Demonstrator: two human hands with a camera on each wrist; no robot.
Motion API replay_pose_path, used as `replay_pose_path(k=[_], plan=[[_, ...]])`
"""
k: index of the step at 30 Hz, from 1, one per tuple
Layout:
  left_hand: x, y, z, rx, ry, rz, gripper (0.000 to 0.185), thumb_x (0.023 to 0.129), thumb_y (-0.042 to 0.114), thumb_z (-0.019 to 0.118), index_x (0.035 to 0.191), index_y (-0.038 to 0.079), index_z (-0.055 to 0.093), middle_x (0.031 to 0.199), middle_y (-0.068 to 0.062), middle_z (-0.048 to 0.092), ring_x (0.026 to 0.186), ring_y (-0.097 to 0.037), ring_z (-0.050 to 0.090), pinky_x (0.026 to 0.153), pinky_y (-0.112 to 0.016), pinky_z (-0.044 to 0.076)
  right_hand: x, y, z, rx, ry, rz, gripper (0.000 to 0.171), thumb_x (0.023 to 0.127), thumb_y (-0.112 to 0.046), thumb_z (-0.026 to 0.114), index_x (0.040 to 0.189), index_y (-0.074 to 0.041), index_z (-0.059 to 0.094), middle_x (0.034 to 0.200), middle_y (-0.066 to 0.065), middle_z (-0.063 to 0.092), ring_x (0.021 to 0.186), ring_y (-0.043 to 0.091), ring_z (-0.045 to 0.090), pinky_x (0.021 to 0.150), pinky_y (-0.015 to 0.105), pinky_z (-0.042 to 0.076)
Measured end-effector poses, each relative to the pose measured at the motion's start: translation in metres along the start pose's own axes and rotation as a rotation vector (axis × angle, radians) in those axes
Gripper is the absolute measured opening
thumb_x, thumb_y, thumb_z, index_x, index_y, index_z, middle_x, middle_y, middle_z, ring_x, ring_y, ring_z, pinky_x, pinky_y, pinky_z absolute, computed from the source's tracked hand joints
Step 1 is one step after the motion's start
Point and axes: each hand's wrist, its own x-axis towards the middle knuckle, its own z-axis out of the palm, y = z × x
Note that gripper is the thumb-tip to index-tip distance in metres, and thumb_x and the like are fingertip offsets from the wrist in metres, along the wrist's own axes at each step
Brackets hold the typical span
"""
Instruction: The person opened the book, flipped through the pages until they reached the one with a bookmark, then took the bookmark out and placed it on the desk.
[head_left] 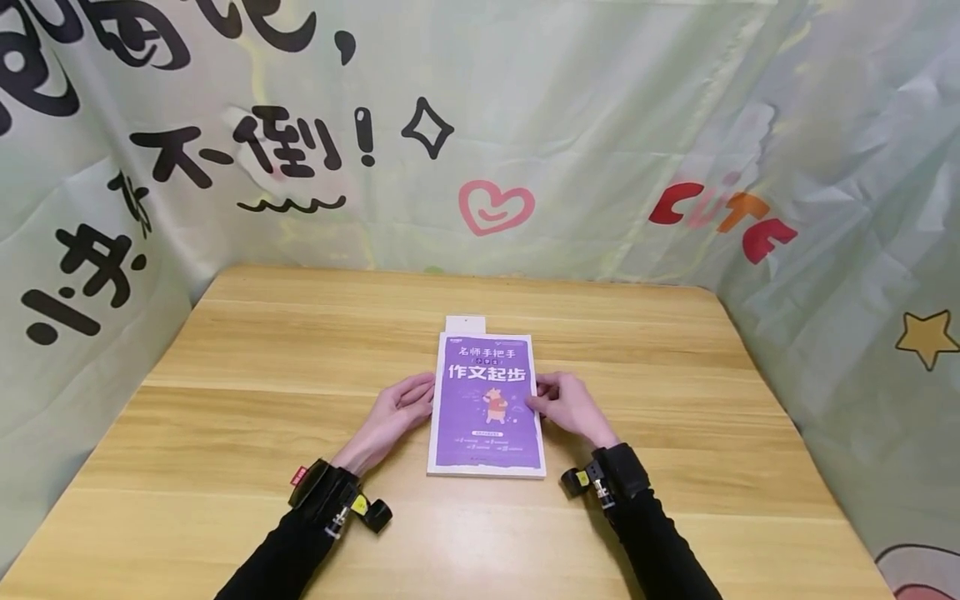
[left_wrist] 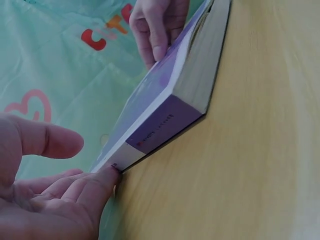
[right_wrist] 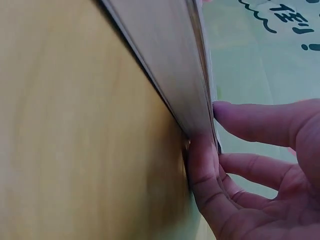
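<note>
A thick purple paperback book (head_left: 489,446) with white Chinese lettering and a cartoon animal on its cover lies on the wooden table. A white card with a small dark dot (head_left: 466,324) sticks out past its far edge. On the spine side, my left hand (head_left: 400,414) touches the book with its fingertips. The left wrist view shows that hand's fingers fairly straight, the thumb apart from the book. My right hand (head_left: 573,407) grips the opposite, page-edge side. In the right wrist view its thumb (right_wrist: 255,122) lies against the cover, with fingers at the page edge.
The wooden table (head_left: 300,333) has rounded far corners. Pale green printed cloth (head_left: 600,100) hangs behind it and along both sides, bearing black Chinese characters, a pink heart and a star. Both wrists carry black straps with small cameras (head_left: 576,482).
</note>
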Motion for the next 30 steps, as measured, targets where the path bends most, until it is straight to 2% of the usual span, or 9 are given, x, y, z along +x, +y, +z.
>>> replay_pose_path(k=[8,12,17,18,19,21,24,25,30], plan=[[-0.010,-0.001,-0.006,0.018,0.000,-0.022,0.061,0.099,-0.001,0.051,0.154,-0.008,0.027,0.159,-0.029,0.032,0.151,-0.037,0.032,0.117,-0.037,0.038,-0.008,-0.001,0.013,0.028,0.042,0.020,0.047,0.089,-0.004,0.070,0.130,0.015,0.058,0.096,0.018,0.066,0.079,0.019,0.061,0.057,0.022,0.054],[-0.010,0.000,-0.006,0.065,-0.009,-0.003,0.063,0.098,0.000,0.053,0.154,-0.008,0.027,0.160,-0.028,0.032,0.151,-0.037,0.032,0.118,-0.037,0.036,-0.009,0.000,0.015,0.016,0.072,0.017,0.047,0.089,-0.006,0.071,0.131,0.012,0.059,0.096,0.017,0.066,0.080,0.018,0.061,0.057,0.021,0.053],[-0.015,0.010,-0.003,0.354,-0.011,0.096,0.070,0.093,0.006,0.064,0.154,-0.006,0.030,0.161,-0.026,0.030,0.149,-0.042,0.034,0.122,-0.049,0.030,-0.010,0.002,0.013,0.004,0.093,-0.008,0.050,0.088,-0.007,0.072,0.133,0.011,0.058,0.099,0.016,0.066,0.083,0.019,0.062,0.061,0.020,0.053],[-0.017,0.013,-0.002,0.427,-0.016,0.109,0.072,0.093,0.009,0.066,0.155,-0.003,0.031,0.162,-0.024,0.029,0.143,-0.044,0.043,0.123,-0.052,0.029,-0.010,0.002,0.013,0.008,0.095,-0.009,0.051,0.088,-0.008,0.072,0.133,0.012,0.057,0.100,0.017,0.066,0.084,0.019,0.062,0.062,0.020,0.053],[-0.019,0.015,0.000,0.501,-0.027,0.131,0.074,0.092,0.012,0.068,0.155,-0.001,0.032,0.163,-0.023,0.027,0.143,-0.045,0.042,0.124,-0.055,0.026,-0.011,0.002,0.012,0.013,0.095,-0.012,0.052,0.088,-0.008,0.072,0.134,0.012,0.057,0.101,0.017,0.066,0.085,0.020,0.063,0.063,0.020,0.052],[-0.024,0.019,0.004,0.627,-0.051,0.152,0.078,0.089,0.018,0.073,0.156,0.004,0.034,0.165,-0.019,0.024,0.146,-0.044,0.038,0.125,-0.058,0.020,-0.012,0.004,0.012,0.034,0.094,-0.014,0.055,0.088,-0.009,0.073,0.136,0.011,0.055,0.104,0.018,0.066,0.087,0.020,0.063,0.064,0.020,0.053],[-0.031,0.024,0.013,0.778,-0.116,0.200,0.083,0.086,0.025,0.077,0.155,0.005,0.035,0.167,-0.018,0.020,0.152,-0.042,0.027,0.127,-0.061,0.008,-0.015,0.007,0.012,0.089,0.090,-0.034,0.058,0.088,-0.008,0.074,0.138,0.011,0.053,0.105,0.019,0.065,0.086,0.017,0.061,0.066,0.019,0.051],[-0.033,0.025,0.015,0.827,-0.135,0.230,0.084,0.085,0.027,0.078,0.154,0.003,0.037,0.166,-0.020,0.020,0.156,-0.041,0.014,0.126,-0.062,0.004,-0.016,0.008,0.012,0.118,0.087,-0.043,0.060,0.087,-0.008,0.074,0.139,0.011,0.052,0.105,0.020,0.064,0.085,0.016,0.060,0.067,0.018,0.051],[-0.040,0.031,0.027,1.033,-0.211,0.321,0.089,0.079,0.033,0.083,0.149,-0.002,0.042,0.161,-0.026,0.026,0.156,-0.041,0.011,0.123,-0.068,-0.004,-0.018,0.015,0.014,0.230,0.069,-0.094,0.066,0.085,-0.005,0.076,0.144,0.007,0.048,0.109,0.023,0.060,0.082,0.011,0.056,0.070,0.017,0.050]])
